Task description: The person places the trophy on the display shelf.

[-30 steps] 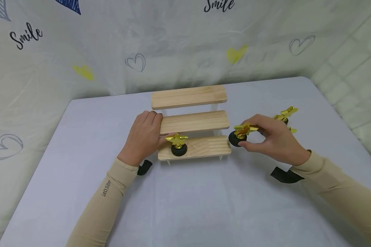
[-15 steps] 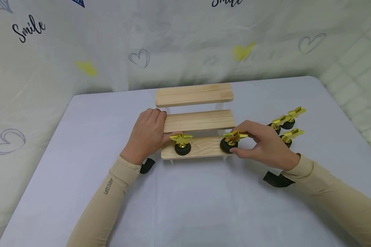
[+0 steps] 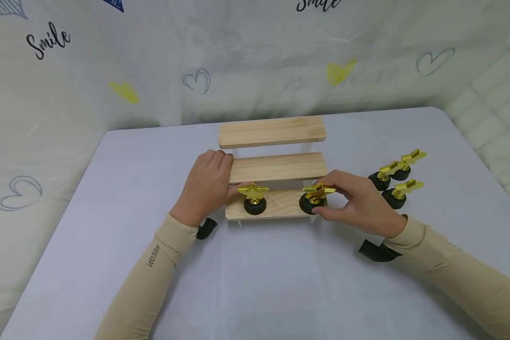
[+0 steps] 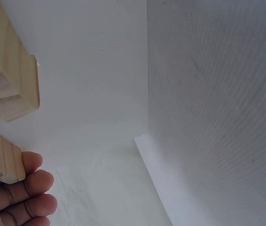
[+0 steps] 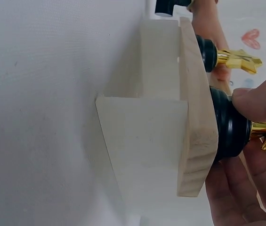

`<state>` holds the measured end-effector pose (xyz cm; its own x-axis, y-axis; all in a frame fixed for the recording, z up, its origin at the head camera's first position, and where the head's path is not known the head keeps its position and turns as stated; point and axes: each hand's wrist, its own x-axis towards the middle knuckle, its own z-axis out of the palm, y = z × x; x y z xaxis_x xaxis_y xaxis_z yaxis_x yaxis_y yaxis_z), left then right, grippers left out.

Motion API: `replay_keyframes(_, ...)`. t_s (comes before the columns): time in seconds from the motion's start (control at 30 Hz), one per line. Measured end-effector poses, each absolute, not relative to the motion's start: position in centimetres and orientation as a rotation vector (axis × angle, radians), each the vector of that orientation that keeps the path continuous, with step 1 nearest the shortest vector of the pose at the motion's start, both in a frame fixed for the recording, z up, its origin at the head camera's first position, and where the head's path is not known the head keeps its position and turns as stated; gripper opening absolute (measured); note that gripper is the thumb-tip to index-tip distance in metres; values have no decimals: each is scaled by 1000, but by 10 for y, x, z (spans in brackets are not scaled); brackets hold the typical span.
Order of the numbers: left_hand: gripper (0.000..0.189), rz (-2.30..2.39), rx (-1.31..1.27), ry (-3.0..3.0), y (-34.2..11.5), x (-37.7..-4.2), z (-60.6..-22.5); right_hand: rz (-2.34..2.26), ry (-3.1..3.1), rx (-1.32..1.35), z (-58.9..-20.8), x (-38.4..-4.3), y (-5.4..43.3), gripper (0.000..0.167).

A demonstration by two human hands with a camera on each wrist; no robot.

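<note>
A tiered wooden shelf (image 3: 278, 169) with three boards stands mid-table. My left hand (image 3: 210, 186) grips the left end of its middle board; the left wrist view shows the fingertips (image 4: 41, 181) curled at that board's end. At the right end of the lowest board, my right hand (image 3: 357, 203) pinches the black base of a gold star trophy (image 3: 312, 200). In the right wrist view this base (image 5: 229, 125) sits against the board, upright. Another star trophy (image 3: 254, 200) stands at the left of the same board, near my left thumb.
Several more star trophies (image 3: 395, 193) stand on the white table (image 3: 263, 278) to the right of my right hand. A printed cloth backdrop (image 3: 255, 56) hangs behind the table. Black pieces (image 3: 378, 251) stick out below both wrists.
My right hand has carried the trophy leftward from beside the shelf onto the right end of the lowest board. The left hand keeps its grip on the shelf. The head view has shifted slightly.
</note>
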<state>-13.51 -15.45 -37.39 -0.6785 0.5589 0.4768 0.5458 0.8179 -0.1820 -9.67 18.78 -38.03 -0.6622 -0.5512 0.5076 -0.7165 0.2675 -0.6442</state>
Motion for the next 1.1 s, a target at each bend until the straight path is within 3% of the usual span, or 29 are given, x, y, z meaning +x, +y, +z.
replay_keyframes(1.1, 71, 38, -808, -2502, -154, -132, -371, 1297, -2414, 1049, -379, -88, 190, 61)
